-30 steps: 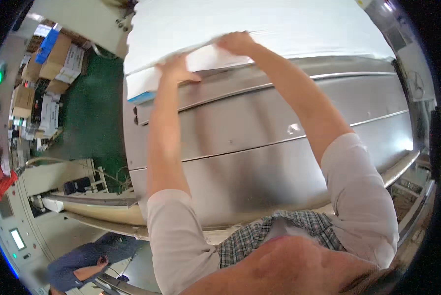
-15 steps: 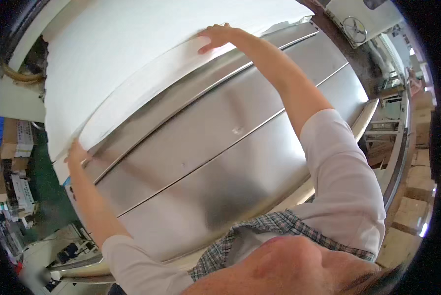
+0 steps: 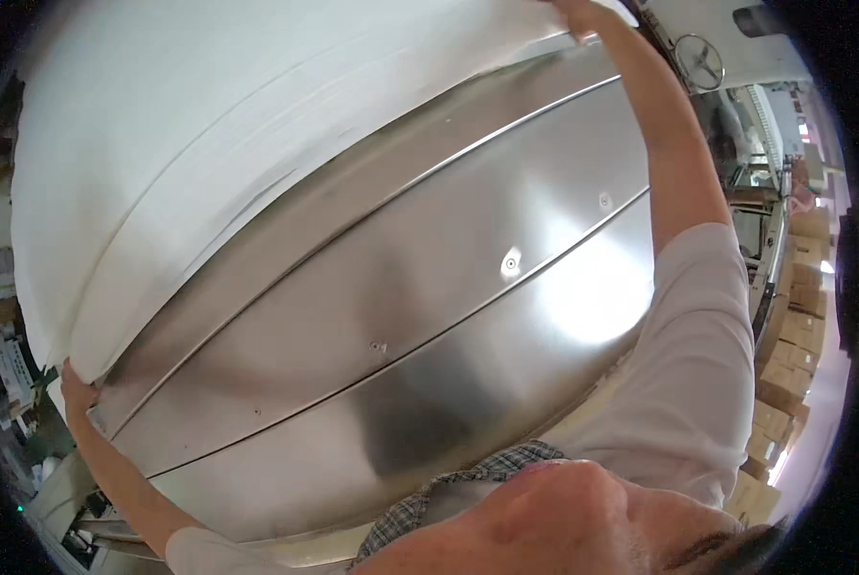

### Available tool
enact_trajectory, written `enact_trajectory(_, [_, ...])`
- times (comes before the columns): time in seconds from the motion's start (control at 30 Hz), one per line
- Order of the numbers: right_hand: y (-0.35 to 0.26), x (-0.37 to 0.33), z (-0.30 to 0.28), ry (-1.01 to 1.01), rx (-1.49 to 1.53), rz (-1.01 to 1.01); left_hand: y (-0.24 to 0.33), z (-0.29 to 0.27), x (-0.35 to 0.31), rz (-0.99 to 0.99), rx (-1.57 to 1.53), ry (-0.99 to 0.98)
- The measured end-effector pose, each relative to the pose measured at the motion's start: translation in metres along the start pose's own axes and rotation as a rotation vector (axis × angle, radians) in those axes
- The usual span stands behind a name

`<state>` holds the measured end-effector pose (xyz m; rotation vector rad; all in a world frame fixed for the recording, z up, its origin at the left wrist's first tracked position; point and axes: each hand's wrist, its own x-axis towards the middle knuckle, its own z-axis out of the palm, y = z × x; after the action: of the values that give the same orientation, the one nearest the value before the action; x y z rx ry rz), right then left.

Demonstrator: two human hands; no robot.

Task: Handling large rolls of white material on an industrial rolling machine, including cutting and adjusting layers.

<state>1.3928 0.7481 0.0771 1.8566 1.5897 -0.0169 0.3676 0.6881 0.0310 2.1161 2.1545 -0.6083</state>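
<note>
A broad white sheet, cloth-like or paper-like, spreads over the far part of a shiny metal surface. Its near edge runs in a long curve from lower left to upper right, with a fold line behind it. My left hand is closed on the sheet's near-left corner. Far to the right, at the picture's top edge, my right hand has its fingers closed at the sheet's right end. Some of its fingers are cut off or hidden there.
Seams and several small screws mark the metal. A handwheel on a pale machine stands at the far right. Cardboard boxes are stacked along the right side. Clutter and more boxes lie at the left.
My right hand has moved right and away, from the sheet's middle to its right end. My left hand has shifted left and nearer with the corner. The sheet's edge has come nearer at the left.
</note>
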Motion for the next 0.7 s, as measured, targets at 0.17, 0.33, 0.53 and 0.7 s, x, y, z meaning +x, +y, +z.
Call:
enact_trajectory(0.17, [-0.004,0.002,0.043,0.545,0.826,-0.869,-0.071,0.026,0.008,0.095,-0.264,0.129])
enact_trajectory(0.33, [-0.060,-0.030,0.002,0.474,0.334,-0.020,-0.080,0.051,0.003,-0.041,-0.386,0.381])
enact_trajectory(0.53, [-0.043,-0.054,0.010,0.942,0.383,0.091,-0.122,0.033,0.004,-0.137,-0.133,0.560])
enact_trajectory(0.7, [-0.060,-0.133,0.002,0.893,0.453,0.144,-0.128,0.018,-0.044,-0.212,-0.211,0.549])
